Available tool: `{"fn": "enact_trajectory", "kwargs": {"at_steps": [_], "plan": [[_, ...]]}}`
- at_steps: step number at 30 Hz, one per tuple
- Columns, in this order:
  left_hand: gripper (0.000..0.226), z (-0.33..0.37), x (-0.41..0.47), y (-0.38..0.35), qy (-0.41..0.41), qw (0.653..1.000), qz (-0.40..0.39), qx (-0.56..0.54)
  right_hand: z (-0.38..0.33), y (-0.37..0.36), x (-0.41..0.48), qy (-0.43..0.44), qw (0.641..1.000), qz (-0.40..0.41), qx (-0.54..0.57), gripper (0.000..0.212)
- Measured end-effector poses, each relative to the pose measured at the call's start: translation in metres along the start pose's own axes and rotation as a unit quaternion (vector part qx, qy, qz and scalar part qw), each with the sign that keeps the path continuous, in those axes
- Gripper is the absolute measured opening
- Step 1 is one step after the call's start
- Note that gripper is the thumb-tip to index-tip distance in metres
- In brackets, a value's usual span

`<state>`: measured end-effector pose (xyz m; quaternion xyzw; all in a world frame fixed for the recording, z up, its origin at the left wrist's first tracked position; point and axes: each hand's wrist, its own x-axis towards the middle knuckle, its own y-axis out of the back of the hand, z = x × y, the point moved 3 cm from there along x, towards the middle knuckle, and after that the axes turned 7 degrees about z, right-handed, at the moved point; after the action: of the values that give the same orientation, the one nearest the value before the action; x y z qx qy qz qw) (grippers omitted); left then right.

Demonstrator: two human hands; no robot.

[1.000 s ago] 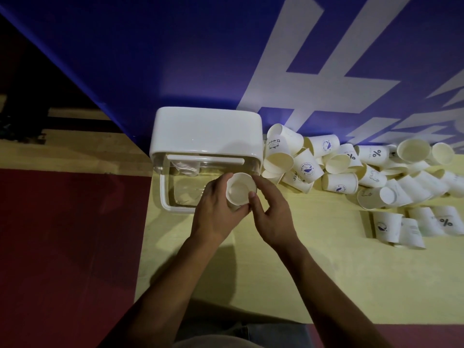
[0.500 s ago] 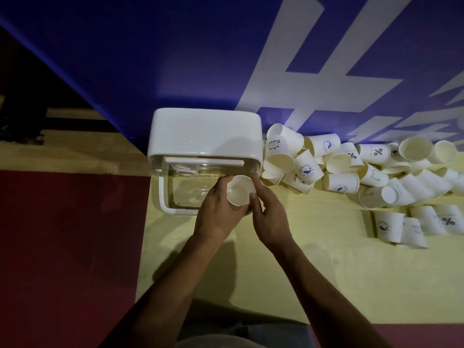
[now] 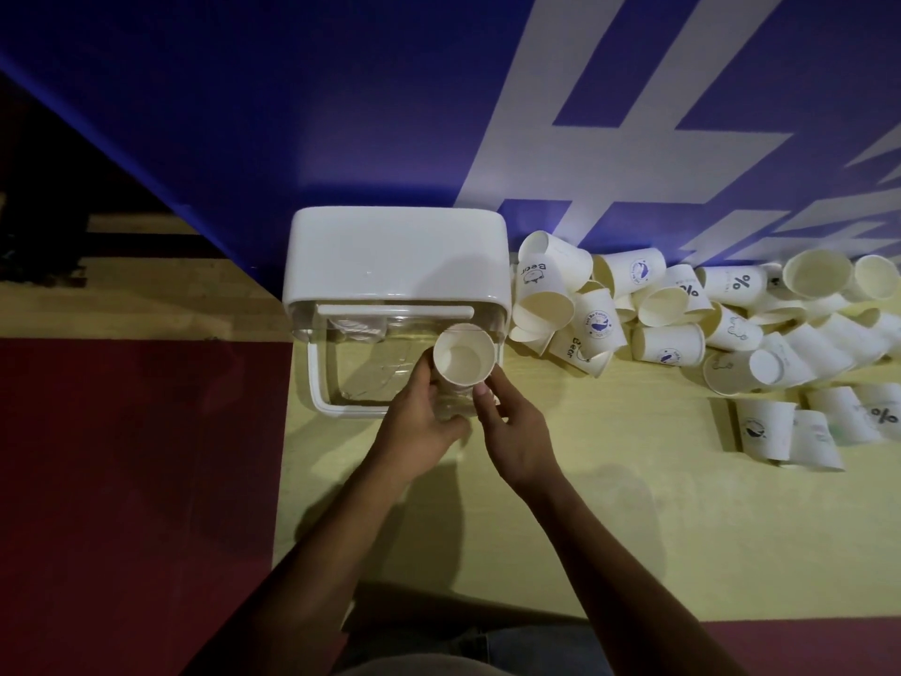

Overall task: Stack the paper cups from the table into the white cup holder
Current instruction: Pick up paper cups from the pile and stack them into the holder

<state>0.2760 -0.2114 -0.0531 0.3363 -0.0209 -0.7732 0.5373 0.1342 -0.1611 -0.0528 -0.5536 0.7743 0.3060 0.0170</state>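
A white paper cup [image 3: 463,354] stands upright with its mouth up, over the front right corner of the white cup holder [image 3: 397,253]. My left hand [image 3: 418,422] grips the cup's lower body from the left. My right hand [image 3: 516,434] is beside the cup on the right, with a fingertip against its side. The holder has a white lid at the back and a clear open tray with a white rim [image 3: 322,402] in front. A pile of paper cups [image 3: 668,309] lies on its sides to the right of the holder.
The yellow table [image 3: 609,529] ends at a dark red floor on the left and at the front. A blue wall with white lettering [image 3: 341,114] rises right behind the holder and the cups. More printed cups [image 3: 790,429] lie at the right edge.
Both hands have lifted the cup slightly and moved it back, closer over the holder's front right corner. The pile of cups has not moved.
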Motion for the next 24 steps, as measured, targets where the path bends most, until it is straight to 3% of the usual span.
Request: {"fn": "enact_trajectory", "kwargs": {"at_steps": [9, 13, 18, 24], "plan": [[0.066, 0.016, 0.05, 0.01, 0.036, 0.999, -0.001, 0.007, -0.016, -0.014, 0.047, -0.015, 1.0, 0.001, 0.015, 0.047], [0.07, -0.001, 0.074, 0.006, 0.027, 1.0, 0.0, 0.006, -0.019, -0.019, 0.058, -0.039, 0.999, 0.007, -0.005, 0.055], [0.06, 0.009, 0.071, 0.007, 0.041, 0.999, 0.011, 0.005, -0.019, -0.022, 0.064, -0.063, 0.998, -0.015, -0.016, 0.059], [0.059, 0.021, 0.044, 0.015, 0.039, 0.999, 0.017, -0.01, -0.027, 0.001, 0.042, -0.074, 0.995, -0.06, -0.035, 0.05]]}}
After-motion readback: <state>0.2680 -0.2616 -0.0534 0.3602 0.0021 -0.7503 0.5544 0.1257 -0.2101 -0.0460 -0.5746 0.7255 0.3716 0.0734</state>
